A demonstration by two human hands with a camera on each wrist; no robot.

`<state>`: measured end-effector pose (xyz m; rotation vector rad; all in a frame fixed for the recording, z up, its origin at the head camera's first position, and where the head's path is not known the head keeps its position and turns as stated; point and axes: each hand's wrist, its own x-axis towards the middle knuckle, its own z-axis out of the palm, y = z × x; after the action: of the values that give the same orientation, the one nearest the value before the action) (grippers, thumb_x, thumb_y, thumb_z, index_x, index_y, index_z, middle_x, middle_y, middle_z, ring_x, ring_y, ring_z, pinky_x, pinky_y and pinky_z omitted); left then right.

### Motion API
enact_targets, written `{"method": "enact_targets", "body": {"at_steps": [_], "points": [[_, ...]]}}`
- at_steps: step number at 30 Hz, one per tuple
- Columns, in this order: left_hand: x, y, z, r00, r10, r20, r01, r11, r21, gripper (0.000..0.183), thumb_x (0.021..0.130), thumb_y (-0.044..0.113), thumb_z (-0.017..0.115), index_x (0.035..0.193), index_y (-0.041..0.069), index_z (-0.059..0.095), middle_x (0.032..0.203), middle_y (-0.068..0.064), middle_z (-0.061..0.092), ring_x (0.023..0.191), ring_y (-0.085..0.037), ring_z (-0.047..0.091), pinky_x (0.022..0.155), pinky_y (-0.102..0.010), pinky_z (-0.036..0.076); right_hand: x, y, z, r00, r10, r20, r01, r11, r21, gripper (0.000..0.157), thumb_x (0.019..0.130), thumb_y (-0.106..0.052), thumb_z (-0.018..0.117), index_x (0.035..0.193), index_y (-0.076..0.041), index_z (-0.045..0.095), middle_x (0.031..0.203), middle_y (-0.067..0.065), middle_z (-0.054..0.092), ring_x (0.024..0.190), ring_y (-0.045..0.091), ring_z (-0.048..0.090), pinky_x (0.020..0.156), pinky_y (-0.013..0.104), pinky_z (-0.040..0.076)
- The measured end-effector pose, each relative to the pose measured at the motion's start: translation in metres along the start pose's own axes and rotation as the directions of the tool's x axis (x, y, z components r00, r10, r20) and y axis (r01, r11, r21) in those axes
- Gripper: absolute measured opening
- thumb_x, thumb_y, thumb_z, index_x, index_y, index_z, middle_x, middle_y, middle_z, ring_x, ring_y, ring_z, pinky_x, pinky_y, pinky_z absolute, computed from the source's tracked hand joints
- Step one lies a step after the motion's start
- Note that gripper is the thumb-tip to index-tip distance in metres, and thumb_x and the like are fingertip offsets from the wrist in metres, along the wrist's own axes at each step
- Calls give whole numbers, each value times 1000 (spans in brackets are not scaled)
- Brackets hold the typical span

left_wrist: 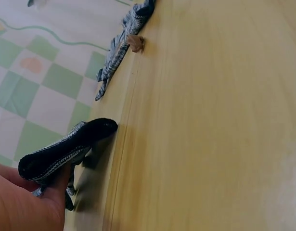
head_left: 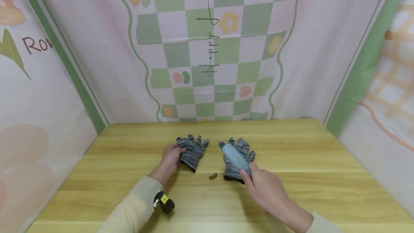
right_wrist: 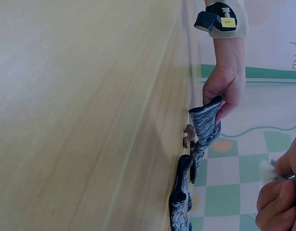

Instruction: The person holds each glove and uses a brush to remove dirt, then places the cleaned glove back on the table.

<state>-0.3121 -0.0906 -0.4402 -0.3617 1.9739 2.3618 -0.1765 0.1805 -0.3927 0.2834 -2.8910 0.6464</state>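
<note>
My left hand (head_left: 170,156) pinches the side of a grey-and-black knitted glove (head_left: 193,152), its fingers spread away from me. In the left wrist view, the glove's dark cuff (left_wrist: 66,149) is lifted off the table. A second matching glove (head_left: 230,171) lies palm-down or palm-up, I cannot tell, on the right. Over it my right hand (head_left: 270,189) grips a light blue brush (head_left: 235,156) with a dotted, flat head. Whether the brush touches the glove is unclear. White bristles (right_wrist: 268,169) show blurred in the right wrist view.
A small brown crumpled bit (head_left: 213,176) lies on the wooden table (head_left: 200,208) between the gloves. Behind the table hangs a green-and-white checked curtain (head_left: 213,64), and patterned cloth walls (head_left: 38,118) stand at both sides.
</note>
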Motion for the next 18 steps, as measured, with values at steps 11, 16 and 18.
{"method": "enact_targets", "body": {"at_steps": [11, 16, 18], "points": [[2, -1, 0, 997, 47, -56, -36, 982, 187, 50, 88, -8, 59, 133, -20, 41, 128, -33, 53, 113, -36, 56, 97, -39, 49, -1, 4, 1, 1000, -5, 6, 5, 1000, -17, 25, 100, -26, 53, 100, -1, 55, 58, -2, 43, 50, 13, 42, 44, 28, 35], [-1, 0, -2, 997, 44, -62, -31, 980, 197, 50, 87, -6, 62, 131, -19, 42, 123, -32, 56, 101, -31, 60, 91, -39, 52, -2, 5, 1, 1000, -3, 9, 4, 1000, -14, 24, 100, -26, 54, 94, -3, 54, 58, -2, 43, 48, 13, 41, 42, 28, 35], [-1, 1, -2, 997, 41, -64, -28, 981, 192, 51, 87, -6, 62, 133, -19, 41, 125, -32, 55, 100, -30, 60, 91, -38, 52, -2, 6, 1, 1000, -7, 6, 7, 1000, -21, 24, 100, -27, 54, 92, -4, 54, 57, -2, 42, 48, 13, 40, 42, 28, 34]]}}
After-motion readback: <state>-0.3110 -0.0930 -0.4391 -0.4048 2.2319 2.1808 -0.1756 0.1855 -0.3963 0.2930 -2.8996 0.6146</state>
